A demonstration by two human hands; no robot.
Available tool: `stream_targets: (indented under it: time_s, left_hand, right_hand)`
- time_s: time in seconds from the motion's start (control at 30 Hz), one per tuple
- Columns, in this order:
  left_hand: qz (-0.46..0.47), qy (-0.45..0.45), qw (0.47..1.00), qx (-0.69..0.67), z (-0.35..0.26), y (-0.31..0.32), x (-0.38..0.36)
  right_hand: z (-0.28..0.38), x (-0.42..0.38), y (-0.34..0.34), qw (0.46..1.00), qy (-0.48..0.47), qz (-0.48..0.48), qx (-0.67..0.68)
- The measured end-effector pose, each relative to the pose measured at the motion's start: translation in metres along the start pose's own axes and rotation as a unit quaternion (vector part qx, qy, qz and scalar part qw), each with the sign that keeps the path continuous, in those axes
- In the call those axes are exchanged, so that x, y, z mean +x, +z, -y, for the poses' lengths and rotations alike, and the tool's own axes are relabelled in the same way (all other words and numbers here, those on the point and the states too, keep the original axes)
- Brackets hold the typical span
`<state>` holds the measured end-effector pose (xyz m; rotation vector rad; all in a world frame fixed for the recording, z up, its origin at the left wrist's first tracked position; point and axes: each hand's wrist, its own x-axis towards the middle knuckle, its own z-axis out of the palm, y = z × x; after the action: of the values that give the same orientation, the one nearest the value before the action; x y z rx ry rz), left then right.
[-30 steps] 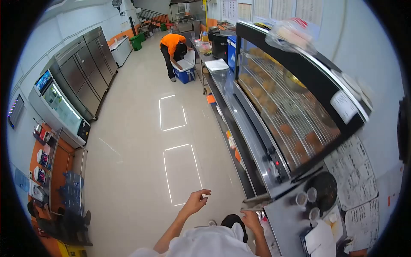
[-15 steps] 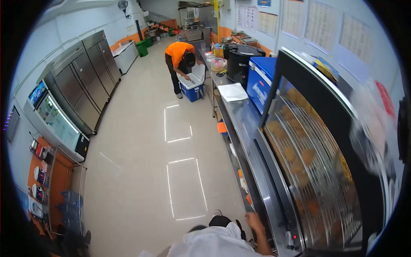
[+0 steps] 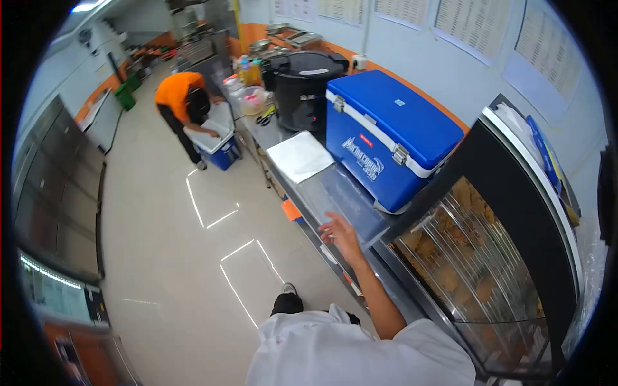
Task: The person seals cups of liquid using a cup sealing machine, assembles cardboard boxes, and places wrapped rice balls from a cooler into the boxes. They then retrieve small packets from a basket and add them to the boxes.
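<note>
My right hand (image 3: 340, 237) reaches forward over the front edge of the steel counter (image 3: 309, 201), fingers apart and holding nothing. It is nearest to a clear plastic sheet (image 3: 351, 196) on the counter. Beyond the sheet lies a white folded cloth or paper (image 3: 300, 156). A large blue cooler box (image 3: 386, 132) with white latches stands closed on the counter, against the wall side. To the right is a glass-fronted display case (image 3: 476, 257) with brown food on wire racks. My left hand is out of view.
A co-worker in an orange top (image 3: 177, 96) bends over a blue and white cooler (image 3: 222, 154) on the floor. A black pot (image 3: 302, 93), scissors (image 3: 265, 117) and bottles (image 3: 248, 69) stand farther along the counter. Steel refrigerators (image 3: 61, 193) line the left.
The view has turned right and moved nearer the counter. My right hand has risen from beside my body to the counter edge, its fingers now spread.
</note>
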<state>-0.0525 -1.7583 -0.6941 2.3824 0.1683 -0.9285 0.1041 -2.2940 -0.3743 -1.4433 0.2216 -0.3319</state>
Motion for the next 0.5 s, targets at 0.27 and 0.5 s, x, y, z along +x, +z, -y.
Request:
stream_targets:
  time_s: [0.27, 0.5]
  left_hand:
    - [-0.163, 0.395, 0.904, -0.015, -0.455, -0.316, 0.337]
    - [-0.135, 0.650, 0.745, -0.060, -0.849, -0.310, 0.292]
  right_hand:
    - [0.094, 0.121, -0.104, 0.831, -0.122, -0.376, 0.392]
    - [0.099, 0.153, -0.125, 0.786, -0.188, -0.478, 0.344]
